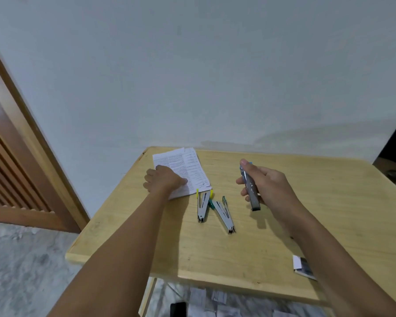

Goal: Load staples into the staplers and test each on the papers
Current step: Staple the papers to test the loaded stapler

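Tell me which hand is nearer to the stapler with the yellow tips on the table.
Left. The left hand rests on the papers, just left of the yellow-tipped stapler. The right hand holds another stapler in the air, farther off to its right.

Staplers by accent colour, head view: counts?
Yellow: 1, open on the table
Green: 1, open on the table
Blue: 1, in the right hand
Total: 3
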